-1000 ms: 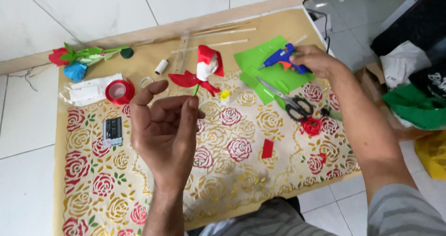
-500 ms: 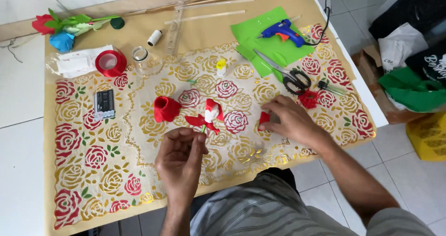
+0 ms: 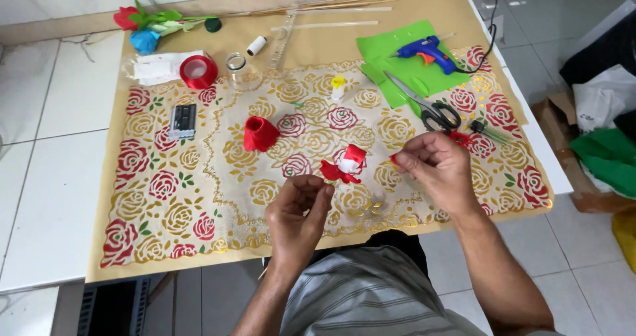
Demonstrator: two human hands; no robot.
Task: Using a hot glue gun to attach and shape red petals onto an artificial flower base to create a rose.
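Pinching a red scrap (image 3: 395, 157), right hand (image 3: 434, 170) fingers sit at three o'clock of the ribbon flower (image 3: 346, 164); left hand (image 3: 298, 213) fingers pressed together at seven o'clock.

Both forearms bare, reaching forward from the lower edge of the view. Left hand (image 3: 298, 213) raised near the middle, back of the hand toward the camera, fingers curled inward with thumb and fingertips drawn together in a pinching grip. Right hand (image 3: 434, 167) further forward and to the right, wrist slightly bent, knuckles up, thumb and forefinger pressed together at their tips. Hands apart, not touching each other.
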